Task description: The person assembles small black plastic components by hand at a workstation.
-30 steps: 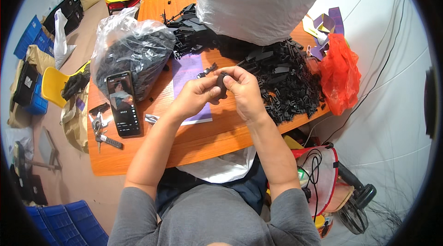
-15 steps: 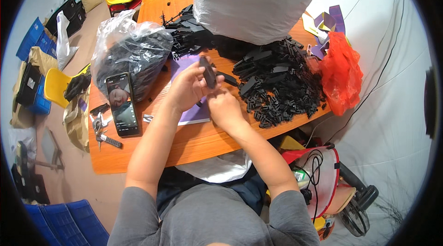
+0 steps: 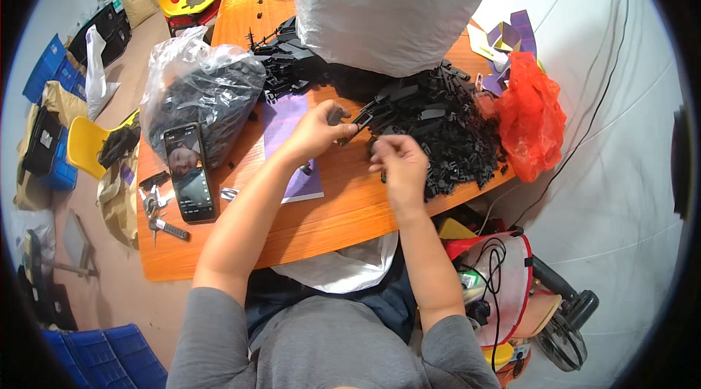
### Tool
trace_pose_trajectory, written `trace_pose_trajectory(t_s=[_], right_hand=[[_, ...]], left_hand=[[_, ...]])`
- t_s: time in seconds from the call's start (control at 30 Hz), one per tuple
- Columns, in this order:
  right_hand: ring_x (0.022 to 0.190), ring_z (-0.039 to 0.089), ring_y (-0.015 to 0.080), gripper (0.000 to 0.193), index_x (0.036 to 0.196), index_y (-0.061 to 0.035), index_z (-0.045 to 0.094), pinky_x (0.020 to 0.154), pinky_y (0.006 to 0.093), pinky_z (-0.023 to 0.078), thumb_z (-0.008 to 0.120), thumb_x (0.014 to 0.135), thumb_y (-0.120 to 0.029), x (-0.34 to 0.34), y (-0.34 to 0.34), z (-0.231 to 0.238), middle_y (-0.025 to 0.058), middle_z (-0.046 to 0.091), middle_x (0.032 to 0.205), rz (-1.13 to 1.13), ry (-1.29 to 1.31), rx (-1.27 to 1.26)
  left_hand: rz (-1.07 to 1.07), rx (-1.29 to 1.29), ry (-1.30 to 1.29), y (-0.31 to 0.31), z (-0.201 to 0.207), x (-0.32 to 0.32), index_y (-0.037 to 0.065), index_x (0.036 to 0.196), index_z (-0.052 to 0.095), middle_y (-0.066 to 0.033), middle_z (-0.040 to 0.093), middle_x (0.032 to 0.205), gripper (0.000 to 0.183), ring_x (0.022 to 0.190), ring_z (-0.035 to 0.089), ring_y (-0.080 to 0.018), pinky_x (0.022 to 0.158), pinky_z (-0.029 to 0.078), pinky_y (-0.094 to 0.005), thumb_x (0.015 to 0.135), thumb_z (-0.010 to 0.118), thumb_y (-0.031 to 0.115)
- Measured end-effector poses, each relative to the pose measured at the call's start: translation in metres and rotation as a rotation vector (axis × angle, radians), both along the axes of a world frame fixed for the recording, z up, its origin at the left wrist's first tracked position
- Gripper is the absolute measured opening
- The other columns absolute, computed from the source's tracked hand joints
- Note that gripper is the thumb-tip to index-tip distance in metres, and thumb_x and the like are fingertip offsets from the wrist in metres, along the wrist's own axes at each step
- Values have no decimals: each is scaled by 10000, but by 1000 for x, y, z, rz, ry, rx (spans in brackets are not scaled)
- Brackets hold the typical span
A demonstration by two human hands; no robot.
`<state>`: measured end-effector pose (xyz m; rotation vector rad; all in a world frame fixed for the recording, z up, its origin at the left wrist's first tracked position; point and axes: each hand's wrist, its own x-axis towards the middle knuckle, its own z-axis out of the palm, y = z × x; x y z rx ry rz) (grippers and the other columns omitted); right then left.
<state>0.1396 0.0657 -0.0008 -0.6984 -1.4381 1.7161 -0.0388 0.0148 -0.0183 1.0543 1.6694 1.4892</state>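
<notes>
My left hand grips a black plastic part between thumb and fingers, over the wooden table. An open frame-like end of the part points to the right. Just right of it, my right hand hovers at the near left edge of a heap of black plastic pieces. Its thumb and fingertips are pinched together; whatever is between them is too small or hidden. A purple-and-white sheet lies under my left forearm, with a small dark piece on it.
A clear plastic bag of black parts stands at left, a phone leaning on it, keys beside. A large white sack rises behind the heap. A red plastic bag sits on the right. Someone sits at the far end.
My hands, which were together, have moved apart. The right hand has shifted right toward the heap. The black part in my left hand has turned from upright to slanting right.
</notes>
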Motion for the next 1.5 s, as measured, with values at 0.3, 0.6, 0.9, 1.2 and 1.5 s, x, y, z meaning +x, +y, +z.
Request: trace_pose_trajectory(t_s=[0.3, 0.6, 0.9, 1.2, 1.5], right_hand=[[786, 573, 86, 100, 923, 9, 588, 730, 222, 475, 617, 850, -52, -20, -8, 14, 51, 622, 874, 125, 212, -5], [681, 586, 100, 119, 936, 8, 555, 618, 234, 502, 602, 869, -78, -32, -42, 11, 56, 607, 831, -279, 71, 335], [624, 564, 91, 70, 855, -42, 601, 490, 206, 443, 641, 824, -90, -12, -21, 47, 26, 610, 723, 205, 103, -314], [618, 555, 75, 47, 816, -38, 601, 462, 200, 451, 641, 806, -60, -7, -6, 50, 32, 610, 754, 325, -5, -243], [855, 553, 106, 279, 1140, 26, 567, 802, 242, 442, 549, 876, -63, -4, -14, 44, 30, 609, 900, 423, 45, -4]], left_hand=[[-21, 315, 611, -47, 35, 31, 59, 917, 604, -71, 559, 929, 354, 774, 560, -164, 716, 467, -303, 615, 775, -9], [66, 426, -906, -53, 11, 56, 23, 1145, 488, -70, 586, 966, 405, 914, 599, -186, 833, 491, -328, 779, 661, 26], [-82, 438, -634, -56, 1, 46, -5, 1177, 513, -89, 614, 1058, 391, 952, 583, -156, 856, 467, -317, 824, 654, 89], [-63, 396, -435, -59, 7, 45, 12, 1104, 546, -79, 623, 969, 314, 884, 603, -165, 808, 487, -313, 813, 655, 55], [-230, 280, -446, -67, 22, 40, -15, 1112, 570, -52, 610, 896, 307, 789, 571, -121, 718, 490, -269, 827, 647, 68]])
